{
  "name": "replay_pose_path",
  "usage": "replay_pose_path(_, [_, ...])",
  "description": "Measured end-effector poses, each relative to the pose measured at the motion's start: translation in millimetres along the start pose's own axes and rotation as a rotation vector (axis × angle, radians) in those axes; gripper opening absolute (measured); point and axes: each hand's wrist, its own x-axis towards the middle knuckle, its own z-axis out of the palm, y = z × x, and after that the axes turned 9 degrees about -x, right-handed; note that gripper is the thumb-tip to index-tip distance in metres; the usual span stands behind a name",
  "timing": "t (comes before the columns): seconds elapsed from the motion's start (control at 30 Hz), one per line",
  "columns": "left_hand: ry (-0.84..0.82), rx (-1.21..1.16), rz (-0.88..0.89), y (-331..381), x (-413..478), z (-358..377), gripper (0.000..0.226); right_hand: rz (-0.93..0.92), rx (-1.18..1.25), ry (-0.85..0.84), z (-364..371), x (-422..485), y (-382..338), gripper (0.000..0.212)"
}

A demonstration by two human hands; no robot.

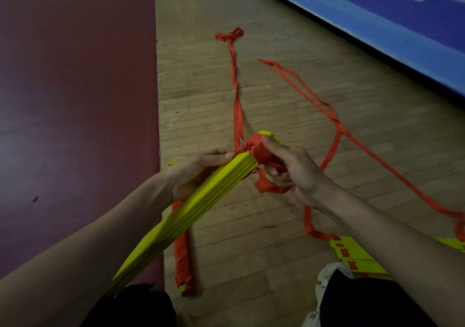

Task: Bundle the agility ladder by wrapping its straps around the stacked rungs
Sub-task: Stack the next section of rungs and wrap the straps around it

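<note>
A stack of yellow rungs [191, 216] slants from my lap up toward the middle of the view. My left hand [193, 173] grips the stack from the left, near its far end. Red strap wraps [256, 148] cover that far end. My right hand [294, 170] holds the wrapped end, thumb on top, fingers curled round a bunch of red strap [269, 188]. Two loose strap lengths [236, 100] trail away across the wooden floor, one ending in a knotted clump [232, 34].
A second bundle wrapped in red strap [182, 258] lies on the floor under the stack. More yellow rungs [357, 253] lie flat at the right. A dark red mat [75, 100] covers the left; a blue banner [377, 24] runs along the far right. My knees are at the bottom.
</note>
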Motion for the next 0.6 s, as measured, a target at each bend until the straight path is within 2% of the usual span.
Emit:
replay_pose_path(0.07, [0.004,0.001,-0.088,0.4,-2.5,-0.5,0.032,-0.029,0.026,-0.041,1.1,-1.8,1.1,0.042])
replay_pose_path(0.17, [-0.177,-0.031,-0.265,2.8,-6.2,1.2,0.055,-0.052,0.047,-0.057,1.8,-3.9,0.7,0.039])
replay_pose_path(0.23, [-0.253,0.017,-0.326,5.2,-7.5,-0.5,0.059,-0.073,0.033,-0.068,1.0,-4.0,1.3,0.041])
replay_pose_path(0.4, [-0.211,0.028,-0.301,10.2,-10.3,3.5,0.057,-0.083,0.009,-0.151,-6.0,2.1,6.2,0.043])
replay_pose_path(0.53, [-0.157,0.011,-0.198,18.9,-12.0,-4.6,0.055,-0.036,-0.192,-0.201,-16.2,2.2,12.7,0.018])
replay_pose_path(0.6, [-0.098,0.013,-0.161,22.0,-11.0,-11.3,0.054,-0.020,-0.190,-0.165,-14.2,1.1,16.3,0.007])
